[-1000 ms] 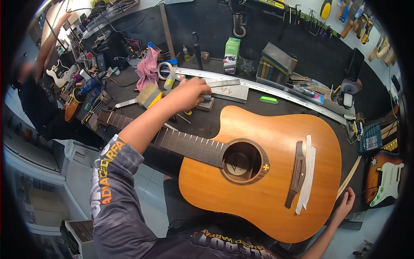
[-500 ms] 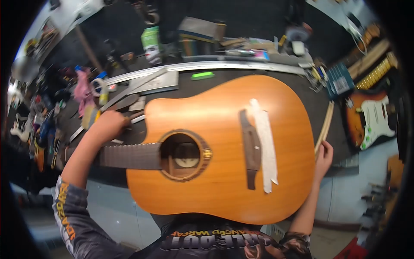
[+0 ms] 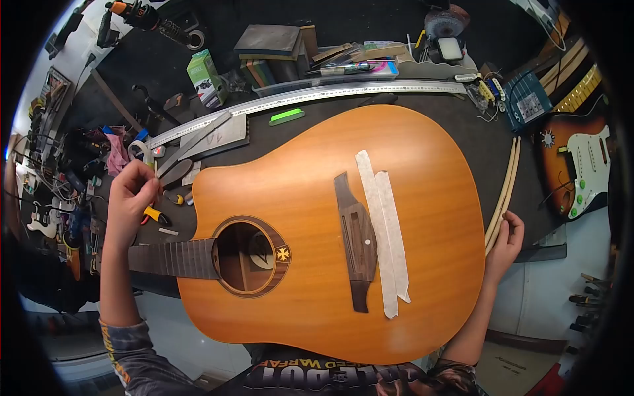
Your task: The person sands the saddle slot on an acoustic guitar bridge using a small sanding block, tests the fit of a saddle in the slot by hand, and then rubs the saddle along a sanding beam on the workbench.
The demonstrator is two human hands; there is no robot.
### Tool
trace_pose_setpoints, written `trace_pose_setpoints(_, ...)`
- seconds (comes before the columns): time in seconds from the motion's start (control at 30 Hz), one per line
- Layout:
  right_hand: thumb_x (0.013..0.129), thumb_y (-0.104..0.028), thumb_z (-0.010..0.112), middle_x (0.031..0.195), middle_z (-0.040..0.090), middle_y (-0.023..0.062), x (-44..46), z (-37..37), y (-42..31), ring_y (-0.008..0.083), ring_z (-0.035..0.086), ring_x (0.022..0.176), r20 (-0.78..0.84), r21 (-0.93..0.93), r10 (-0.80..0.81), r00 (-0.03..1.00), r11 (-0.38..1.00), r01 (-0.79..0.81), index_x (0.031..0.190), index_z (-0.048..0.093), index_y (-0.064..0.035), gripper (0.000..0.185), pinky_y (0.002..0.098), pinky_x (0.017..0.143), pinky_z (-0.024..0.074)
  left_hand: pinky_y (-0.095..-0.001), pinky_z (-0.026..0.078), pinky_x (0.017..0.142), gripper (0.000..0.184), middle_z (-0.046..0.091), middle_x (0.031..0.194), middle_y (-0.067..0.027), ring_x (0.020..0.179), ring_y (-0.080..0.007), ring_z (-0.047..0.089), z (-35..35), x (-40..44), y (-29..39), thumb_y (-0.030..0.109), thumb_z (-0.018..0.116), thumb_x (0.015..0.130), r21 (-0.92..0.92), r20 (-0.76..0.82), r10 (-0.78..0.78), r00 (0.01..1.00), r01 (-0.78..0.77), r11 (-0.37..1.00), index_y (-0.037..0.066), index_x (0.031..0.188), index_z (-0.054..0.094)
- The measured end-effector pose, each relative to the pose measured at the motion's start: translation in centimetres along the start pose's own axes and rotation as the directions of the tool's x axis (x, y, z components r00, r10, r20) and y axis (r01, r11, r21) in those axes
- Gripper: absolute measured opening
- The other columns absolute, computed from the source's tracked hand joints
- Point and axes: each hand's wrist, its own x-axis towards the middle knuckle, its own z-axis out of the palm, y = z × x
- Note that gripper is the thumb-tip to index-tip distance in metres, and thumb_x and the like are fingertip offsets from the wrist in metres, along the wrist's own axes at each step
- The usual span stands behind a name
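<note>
An acoustic guitar body [image 3: 310,158] lies face up before me, its neck [image 3: 175,258] pointing left. Beside its dark bridge [image 3: 356,244] are two strips of pale tape [image 3: 383,231]. Above the neck, my left hand [image 3: 134,193] is closed, thumb against fingers; what they pinch is too small to make out. A long flat metal strip [image 3: 195,144] and a dark oval blade [image 3: 177,173] lie by its fingertips. My right hand [image 3: 507,241] curls at the guitar's tail edge, beside two thin wooden strips [image 3: 507,188]. Its fingertips are partly hidden, so its grip is unclear.
A long steel ruler [image 3: 304,96] spans the bench behind the guitar, near a green marker [image 3: 287,117]. A green-and-white box [image 3: 206,78] stands farther back. On the right is a sunburst electric guitar [image 3: 561,188]; yellow-handled pliers [image 3: 155,216] lie left of the guitar body.
My left hand has lifted away from beside the guitar's cutaway and moved left. My right hand stays by the tail edge. The whole view has shifted and turned slightly.
</note>
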Motion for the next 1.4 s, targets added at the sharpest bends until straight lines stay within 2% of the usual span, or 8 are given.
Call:
trace_pose_setpoints(0.17,0.120,-0.008,0.056,0.129,0.071,0.0097,-0.5,-0.1,0.0,0.0178,0.068,0.121,-0.032,0.075,-0.013,0.999,0.997,0.015,0.136,0.067,0.0025,0.022,0.0333,0.109,0.0529,-0.0272,0.059,0.074,0.018,0.079,0.094,-0.0082,0.079,-0.0130,0.074,8.3,-1.9,8.3,0.004,0.073,0.105,-0.296,0.022,-0.042,0.999,0.046,0.954,-0.002,0.122,0.076)
trace_pose_setpoints(0.37,0.118,-0.004,0.057,0.125,0.070,0.0098,-0.2,-0.2,0.1,0.0183,0.067,0.118,0.003,0.068,0.002,1.000,0.998,-0.003,0.133,0.068,0.0039,0.021,0.0331,0.107,0.0528,-0.0306,0.063,0.078,0.021,0.080,0.097,-0.0097,0.084,-0.0171,0.079,14.8,-3.3,11.1,0.007,0.079,0.107,-0.622,0.532,0.008,0.847,0.385,0.682,-0.002,0.125,0.074)
trace_pose_setpoints(0.5,0.116,-0.005,0.060,0.122,0.071,0.0100,-0.5,0.1,-0.4,0.0188,0.068,0.116,-0.038,0.017,-0.040,0.998,0.999,0.041,0.131,0.070,0.0034,0.019,0.0340,0.106,0.0529,-0.0323,0.061,0.086,0.019,0.080,0.103,-0.0094,0.093,-0.0170,0.079,16.5,-3.7,11.6,0.009,0.080,0.107,-0.631,0.594,0.111,0.797,0.376,0.679,0.000,0.122,0.071)
trace_pose_setpoints(0.6,0.115,-0.006,0.061,0.121,0.072,0.0095,-0.4,0.2,-0.3,0.0196,0.068,0.115,-0.068,0.014,-0.050,0.996,0.999,0.051,0.127,0.071,0.0025,0.018,0.0354,0.106,0.0527,-0.0323,0.059,0.089,0.011,0.076,0.110,-0.0066,0.102,-0.0148,0.075,17.5,-3.7,11.5,0.012,0.077,0.111,-0.621,0.587,0.199,0.784,0.279,0.733,0.005,0.117,0.071)
trace_pose_setpoints(0.7,0.115,-0.007,0.061,0.120,0.072,0.0094,-0.3,0.3,-0.6,0.0200,0.068,0.115,-0.064,-0.038,-0.084,0.994,0.996,0.082,0.125,0.072,0.0016,0.017,0.0359,0.106,0.0525,-0.0357,0.057,0.090,0.014,0.071,0.112,-0.0047,0.107,-0.0182,0.071,18.3,-3.7,11.7,0.006,0.078,0.103,-0.365,0.429,0.359,0.829,-0.204,0.908,0.008,0.115,0.072)
trace_pose_setpoints(0.8,0.115,-0.007,0.061,0.120,0.072,0.0095,-0.3,0.3,-0.7,0.0202,0.068,0.115,-0.048,-0.126,-0.114,0.992,0.986,0.107,0.124,0.072,0.0011,0.017,0.0359,0.106,0.0525,-0.0397,0.056,0.092,0.023,0.067,0.113,-0.0040,0.110,-0.0232,0.069,18.3,-1.8,13.3,0.007,0.078,0.092,0.198,0.456,0.778,0.432,-0.902,0.385,0.011,0.114,0.073)
trace_pose_setpoints(1.0,0.115,-0.007,0.060,0.116,0.073,0.0078,-0.4,0.5,-1.6,0.0184,0.069,0.111,-0.058,-0.111,-0.051,0.997,0.993,0.044,0.121,0.073,0.0007,0.016,0.0349,0.104,0.0533,-0.0431,0.058,0.089,0.026,0.069,0.108,-0.0058,0.105,-0.0272,0.072,19.2,-0.6,15.0,0.009,0.077,0.083,0.214,0.560,0.794,0.237,-0.967,0.138,0.008,0.109,0.078)
trace_pose_setpoints(1.4,0.115,-0.004,0.060,0.115,0.073,0.0072,-0.3,0.3,-0.9,0.0185,0.068,0.112,-0.060,-0.113,-0.077,0.995,0.991,0.069,0.119,0.072,0.0016,0.013,0.0340,0.105,0.0526,-0.0434,0.059,0.084,0.021,0.076,0.111,-0.0095,0.099,-0.0283,0.075,19.9,-1.1,13.8,0.008,0.085,0.088,0.254,0.487,0.852,0.192,-0.964,0.072,0.006,0.108,0.078)
